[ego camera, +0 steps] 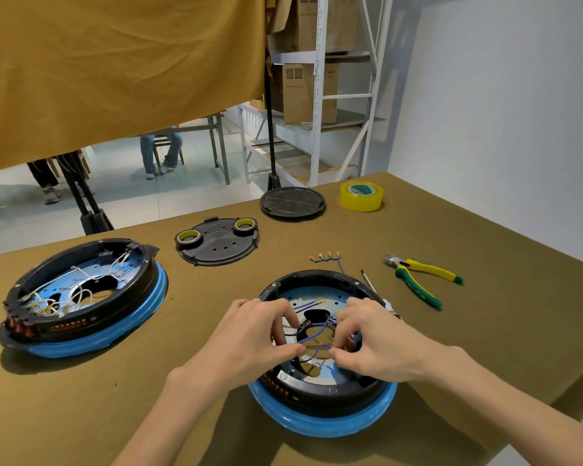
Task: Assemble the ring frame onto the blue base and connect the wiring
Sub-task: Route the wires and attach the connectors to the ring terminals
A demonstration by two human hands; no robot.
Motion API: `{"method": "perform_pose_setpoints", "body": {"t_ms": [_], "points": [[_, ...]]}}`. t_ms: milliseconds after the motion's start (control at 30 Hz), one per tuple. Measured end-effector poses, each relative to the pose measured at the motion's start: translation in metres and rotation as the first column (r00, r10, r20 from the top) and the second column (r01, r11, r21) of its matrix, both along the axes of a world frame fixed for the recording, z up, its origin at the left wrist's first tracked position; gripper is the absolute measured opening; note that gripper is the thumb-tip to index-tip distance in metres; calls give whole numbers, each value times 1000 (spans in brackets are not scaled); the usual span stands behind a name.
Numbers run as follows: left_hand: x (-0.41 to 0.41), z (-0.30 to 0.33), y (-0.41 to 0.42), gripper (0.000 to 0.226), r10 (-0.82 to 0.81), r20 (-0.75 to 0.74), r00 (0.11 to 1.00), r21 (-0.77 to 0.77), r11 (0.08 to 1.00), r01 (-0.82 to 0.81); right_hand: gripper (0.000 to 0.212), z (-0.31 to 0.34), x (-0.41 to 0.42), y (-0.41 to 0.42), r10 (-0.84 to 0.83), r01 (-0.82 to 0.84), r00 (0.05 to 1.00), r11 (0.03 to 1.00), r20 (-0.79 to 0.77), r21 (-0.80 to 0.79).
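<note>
We have one head view, looking forward and down, close over the blue base [320, 422] on the table [485, 331]

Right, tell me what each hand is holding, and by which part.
Both hands pinch the blue wires inside the ring frame: left hand near a wire end, right hand mid-length.

2 blue bases [320, 422] with ring frames [317, 277], 2 black cover plates [216, 243], 3 tape rolls [360, 196], 1 pliers [418, 280], 2 hands [249, 334].

An olive cloth-covered table [451, 348] is seen. A blue-based black ring unit [320, 422] is set under the hands. Yellow-green pliers [418, 277] are laid right of them; yellow tape [361, 196] lies beyond.
</note>
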State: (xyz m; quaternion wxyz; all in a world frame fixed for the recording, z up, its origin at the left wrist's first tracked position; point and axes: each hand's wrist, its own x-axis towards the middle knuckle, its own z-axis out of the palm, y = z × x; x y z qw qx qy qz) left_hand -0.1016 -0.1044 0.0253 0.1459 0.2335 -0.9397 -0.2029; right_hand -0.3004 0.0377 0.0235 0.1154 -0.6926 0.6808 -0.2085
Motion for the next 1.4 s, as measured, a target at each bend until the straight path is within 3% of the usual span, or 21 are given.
{"method": "perform_pose_setpoints", "body": {"t_ms": [133, 267, 367, 467, 633, 933, 1100, 1300, 1400], "points": [[2, 4, 0, 35, -34, 18, 999, 38, 999, 33, 26, 1, -2, 1, 9, -9, 999, 1000, 35, 2], [2, 8, 3, 43, -39, -22, 999, 81, 996, 41, 18, 9, -10, 1, -72, 97, 976, 988, 206, -118], [1, 9, 3, 40, -41, -15, 999, 74, 996, 42, 14, 10, -18, -5, -186, 193, 980, 971, 67, -138], [1, 8, 2, 48, -57, 10, 998, 12, 998, 57, 25, 7, -17, -13, -145, 143, 984, 989, -99, -26], [4, 11, 1, 55, -64, 27, 998, 29, 998, 64, 13, 16, -24, -11, -97, 96, 993, 995, 60, 20], [7, 16, -2, 35, -117, 79, 990, 78, 991, 111, 14, 10, -12, -35, -6, 7, 1000, 1000, 20, -25], [11, 19, -4, 23, -121, 25, 992, 169, 979, 116, 13, 12, -11, -31, -51, 56, 994, 997, 98, -55], [21, 18, -26, 8, 52, -60, 997, 178, 983, -40, 15, 15, -6, -13, -180, 173, 982, 980, -65, -101], [19, 5, -37, 18, 101, -84, 991, 218, 973, -81, 19, 28, 20, -19, -106, 108, 994, 983, 16, -151]]}}
